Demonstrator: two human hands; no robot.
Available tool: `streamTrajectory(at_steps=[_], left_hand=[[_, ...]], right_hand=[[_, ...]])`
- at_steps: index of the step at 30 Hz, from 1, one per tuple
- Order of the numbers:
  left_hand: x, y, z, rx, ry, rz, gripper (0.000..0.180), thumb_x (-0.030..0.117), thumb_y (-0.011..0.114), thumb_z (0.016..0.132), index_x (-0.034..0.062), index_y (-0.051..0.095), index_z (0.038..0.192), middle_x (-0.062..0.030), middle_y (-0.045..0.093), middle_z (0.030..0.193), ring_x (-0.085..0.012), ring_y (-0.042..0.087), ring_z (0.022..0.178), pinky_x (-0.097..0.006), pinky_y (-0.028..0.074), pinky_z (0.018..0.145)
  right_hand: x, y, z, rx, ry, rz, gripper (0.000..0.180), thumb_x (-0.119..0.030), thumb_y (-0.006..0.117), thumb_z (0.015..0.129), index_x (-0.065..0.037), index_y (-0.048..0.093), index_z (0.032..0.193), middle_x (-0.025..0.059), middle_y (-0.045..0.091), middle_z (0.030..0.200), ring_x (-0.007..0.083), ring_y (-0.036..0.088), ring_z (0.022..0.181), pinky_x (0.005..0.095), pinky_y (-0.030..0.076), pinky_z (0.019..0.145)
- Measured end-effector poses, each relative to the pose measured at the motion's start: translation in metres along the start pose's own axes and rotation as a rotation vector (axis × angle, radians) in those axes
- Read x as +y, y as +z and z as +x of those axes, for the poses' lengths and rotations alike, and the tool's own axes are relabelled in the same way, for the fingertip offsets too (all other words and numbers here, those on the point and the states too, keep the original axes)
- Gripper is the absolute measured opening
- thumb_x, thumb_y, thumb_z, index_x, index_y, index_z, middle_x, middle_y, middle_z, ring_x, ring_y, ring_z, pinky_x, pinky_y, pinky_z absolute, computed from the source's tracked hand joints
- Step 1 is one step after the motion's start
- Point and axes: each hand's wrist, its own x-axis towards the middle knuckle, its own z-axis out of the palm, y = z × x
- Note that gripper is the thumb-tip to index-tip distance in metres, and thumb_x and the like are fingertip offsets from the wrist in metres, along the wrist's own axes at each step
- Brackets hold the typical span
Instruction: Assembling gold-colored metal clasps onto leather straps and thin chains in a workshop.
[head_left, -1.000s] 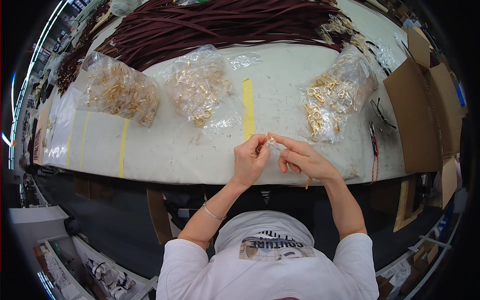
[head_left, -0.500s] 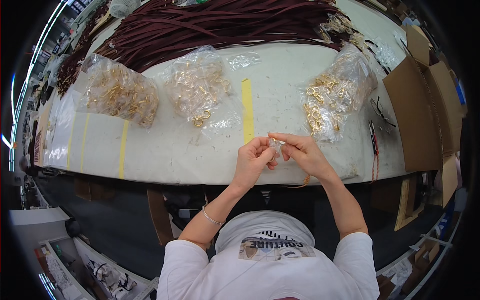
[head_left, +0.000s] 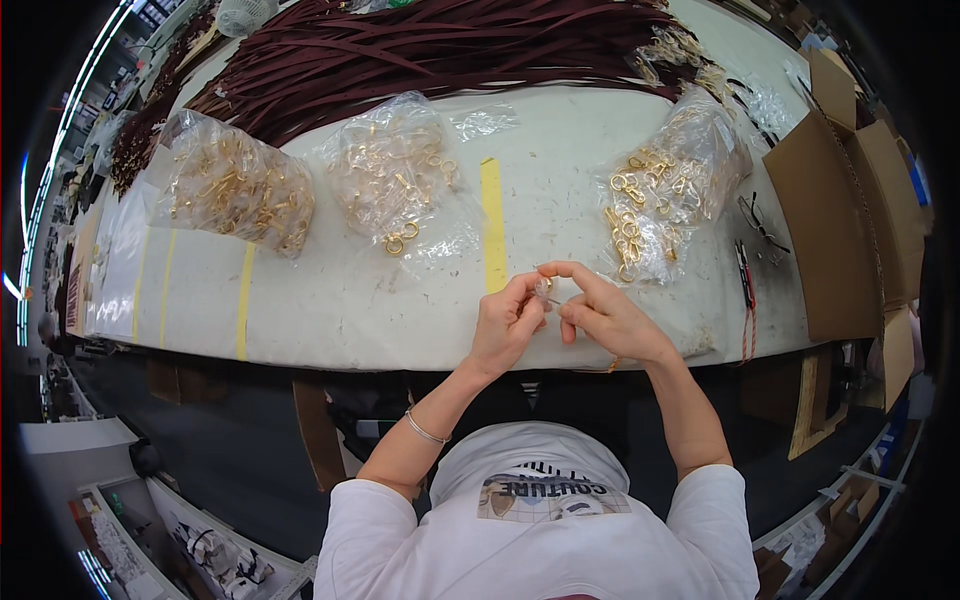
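Both my hands meet over the near edge of the table. My left hand is closed, its thumb and fingers pinching a small gold metal piece in clear plastic. My right hand curves round the same piece from the right. Its index fingertip touches the top, while the thumb sits lower beside it. Fingers partly cover the piece, so its exact shape is hidden.
Clear bags of gold clasps and rings stand left, centre and right. Dark maroon straps heap across the back. Red-handled snips, eyeglasses and an open cardboard box are at right.
My right thumb and lower fingers have drawn slightly away from the small piece, while the index fingertip stays on top. The plastic around it looks more gathered. My left hand has barely moved.
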Motion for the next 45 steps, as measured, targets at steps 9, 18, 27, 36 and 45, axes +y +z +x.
streamTrajectory(at_steps=[9, 18, 27, 36, 45], left_hand=[[0.018, -0.01, 0.004, -0.12, -0.398, -0.49, 0.019, 0.009, 0.047, 0.083, -0.0038, 0.052, 0.097, -0.007, 0.059, 0.074, -0.0109, 0.057, 0.062, -0.021, 0.048, 0.055], [0.019, -0.028, 0.008, -0.238, -0.385, -0.05, 0.014, 0.01, 0.053, 0.082, -0.0036, 0.055, 0.085, -0.0058, 0.059, 0.068, -0.0087, 0.056, 0.059, -0.02, 0.047, 0.05], [0.009, -0.023, 0.004, -0.142, -0.244, -0.132, 0.014, 0.011, 0.048, 0.085, -0.0015, 0.054, 0.082, -0.0036, 0.057, 0.064, -0.0069, 0.053, 0.052, -0.019, 0.044, 0.046], [0.022, -0.012, 0.003, 0.154, -0.361, -0.51, 0.014, 0.014, 0.048, 0.085, 0.0011, 0.053, 0.085, -0.0073, 0.057, 0.07, -0.0124, 0.056, 0.057, -0.023, 0.047, 0.049], [0.011, -0.003, 0.003, 0.229, -0.279, -0.626, 0.012, 0.011, 0.05, 0.084, -0.0005, 0.053, 0.084, -0.0073, 0.057, 0.074, -0.0115, 0.055, 0.063, -0.025, 0.048, 0.057]], right_hand=[[0.016, -0.014, 0.014, -0.045, 0.011, 0.1, 0.03, -0.003, 0.044, 0.078, -0.006, 0.053, 0.107, -0.0018, 0.049, 0.055, 0.0032, 0.042, 0.05, 0.0183, 0.033, 0.048], [0.017, -0.012, 0.017, -0.059, -0.008, -0.127, 0.034, 0.002, 0.045, 0.075, -0.006, 0.057, 0.105, -0.0037, 0.045, 0.056, 0.0046, 0.044, 0.053, 0.02, 0.037, 0.052], [0.014, -0.003, 0.012, 0.13, -0.247, -0.502, 0.036, 0.003, 0.047, 0.074, -0.012, 0.059, 0.105, 0.0036, 0.052, 0.058, 0.0105, 0.05, 0.052, 0.0237, 0.041, 0.051], [0.01, -0.009, 0.005, 0.305, -0.24, -0.624, 0.023, -0.006, 0.058, 0.073, -0.005, 0.058, 0.096, 0.0022, 0.055, 0.062, 0.0076, 0.047, 0.049, 0.0228, 0.037, 0.044], [0.026, 0.024, 0.015, 0.313, -0.072, 0.054, 0.014, -0.01, 0.063, 0.071, 0.002, 0.055, 0.069, -0.0016, 0.05, 0.055, 0.0028, 0.042, 0.05, 0.0179, 0.033, 0.046]])
